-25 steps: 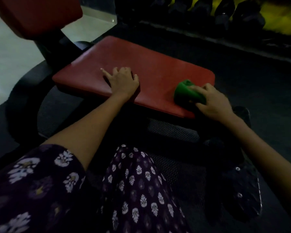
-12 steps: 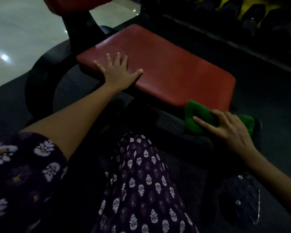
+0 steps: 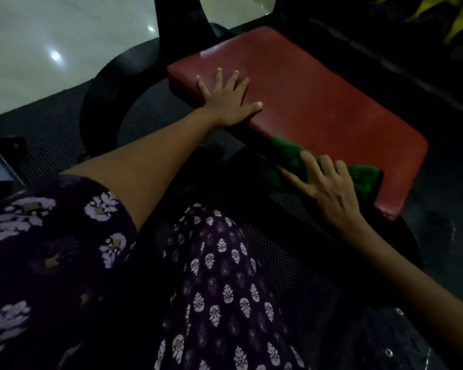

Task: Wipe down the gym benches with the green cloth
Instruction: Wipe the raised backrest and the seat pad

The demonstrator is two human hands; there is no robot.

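A red padded bench seat (image 3: 318, 102) lies in front of me in dim light. My left hand (image 3: 225, 98) rests flat on its near left corner with the fingers spread. A crumpled green cloth (image 3: 286, 156) sits against the near side edge of the pad, towards its right end. My right hand (image 3: 324, 182) presses the cloth against that edge with straight, spread fingers. Part of the cloth shows on both sides of the hand; the rest is hidden under the palm.
A black curved bench frame (image 3: 110, 84) and post (image 3: 177, 17) stand left of the pad. Dark perforated rubber matting (image 3: 51, 124) covers the floor, with pale tiles (image 3: 51, 36) beyond at upper left. Yellow and black equipment (image 3: 455, 17) stands at upper right. My patterned skirt (image 3: 219, 289) fills the foreground.
My right hand with the cloth has slid from the pad's top right corner down over its near side edge. My left hand stays on the pad, its fingers now spread flat.
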